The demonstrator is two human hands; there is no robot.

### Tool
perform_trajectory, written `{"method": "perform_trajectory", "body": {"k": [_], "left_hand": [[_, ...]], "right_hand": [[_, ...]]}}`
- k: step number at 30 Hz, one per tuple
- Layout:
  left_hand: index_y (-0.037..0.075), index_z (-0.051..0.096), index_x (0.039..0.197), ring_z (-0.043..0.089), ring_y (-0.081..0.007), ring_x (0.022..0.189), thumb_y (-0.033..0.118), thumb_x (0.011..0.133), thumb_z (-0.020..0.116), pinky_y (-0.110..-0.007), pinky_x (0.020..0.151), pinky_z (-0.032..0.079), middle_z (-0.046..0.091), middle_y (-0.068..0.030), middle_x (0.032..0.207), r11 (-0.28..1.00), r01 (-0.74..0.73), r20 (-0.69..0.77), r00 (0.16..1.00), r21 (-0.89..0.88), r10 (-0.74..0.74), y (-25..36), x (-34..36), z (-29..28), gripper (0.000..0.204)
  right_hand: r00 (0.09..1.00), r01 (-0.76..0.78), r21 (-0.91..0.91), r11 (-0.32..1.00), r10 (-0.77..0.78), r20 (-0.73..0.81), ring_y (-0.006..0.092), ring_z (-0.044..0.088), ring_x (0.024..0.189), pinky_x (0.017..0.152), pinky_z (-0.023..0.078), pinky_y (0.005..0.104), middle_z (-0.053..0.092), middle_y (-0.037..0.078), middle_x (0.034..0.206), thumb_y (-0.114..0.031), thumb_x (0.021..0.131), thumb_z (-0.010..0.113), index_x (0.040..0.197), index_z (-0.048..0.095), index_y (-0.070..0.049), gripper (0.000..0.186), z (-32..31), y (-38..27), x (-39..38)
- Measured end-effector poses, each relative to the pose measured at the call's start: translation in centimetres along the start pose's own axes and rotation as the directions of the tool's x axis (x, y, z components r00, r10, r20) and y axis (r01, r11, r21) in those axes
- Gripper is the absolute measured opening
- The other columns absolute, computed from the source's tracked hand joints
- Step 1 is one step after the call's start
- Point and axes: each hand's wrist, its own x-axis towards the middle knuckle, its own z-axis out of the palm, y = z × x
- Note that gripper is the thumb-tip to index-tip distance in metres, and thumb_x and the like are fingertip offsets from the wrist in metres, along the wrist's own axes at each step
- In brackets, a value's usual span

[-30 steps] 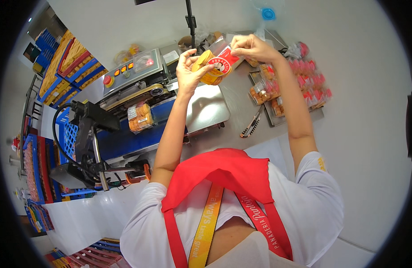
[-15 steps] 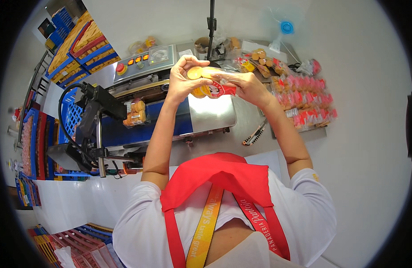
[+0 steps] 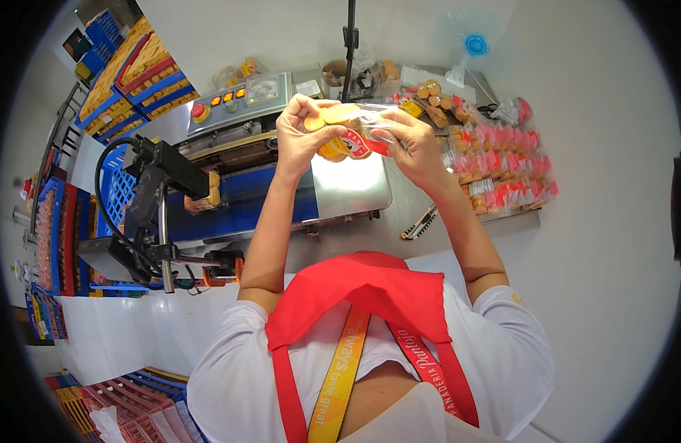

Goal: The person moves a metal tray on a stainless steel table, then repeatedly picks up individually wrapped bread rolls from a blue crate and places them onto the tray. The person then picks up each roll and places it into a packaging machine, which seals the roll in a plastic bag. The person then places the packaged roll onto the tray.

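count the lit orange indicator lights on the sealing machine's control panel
3, side by side in a row on the sealing machine's control panel: left light, middle light, right light, between the red round button and the dial gauge. Others may be hidden.

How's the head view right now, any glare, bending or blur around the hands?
Head view: strong fisheye bending and a black rim; glare washes out the steel plate below the hands; left hand, right hand and the clear biscuit bag are sharp; the bag's film shines, hiding some contents.
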Motion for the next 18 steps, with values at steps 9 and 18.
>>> {"method": "perform_trajectory", "body": {"k": [9, 18], "left_hand": [[0.008, 0.048, 0.07, 0.062, -0.0155, 0.093, -0.001, 0.059, 0.083, -0.03, 0.08, 0.052, 0.065, -0.016, 0.101, 0.989, -0.01, 0.142, 0.99, 0.149, -0.012, 1.0, 0.1, 0.3, 0.038], [0.003, 0.064, 0.075, 0.062, -0.0156, 0.091, 0.001, 0.064, 0.081, -0.03, 0.081, 0.052, 0.065, -0.0142, 0.1, 0.988, 0.016, 0.085, 0.996, 0.156, -0.03, -0.3, -0.4, 0.5, 0.02]], "right_hand": [[0.972, 0.145, -0.092, 0.985, -0.125, 0.199, 0.0284, 0.064, 0.084, 0.072, 0.053, 0.0327, 0.065, 0.014, 0.1, -0.001, 0.073, 0.066, 0.11, 0.064, -0.007, 0.037, -0.3, 0.4, 0.0], [0.973, 0.174, -0.085, 0.981, -0.158, 0.166, 0.03, 0.061, 0.099, 0.084, 0.051, 0.0349, 0.062, 0.013, 0.111, 0.002, 0.068, 0.066, 0.112, 0.062, -0.007, 0.045, 0.2, 0.6, 0.0]]}}
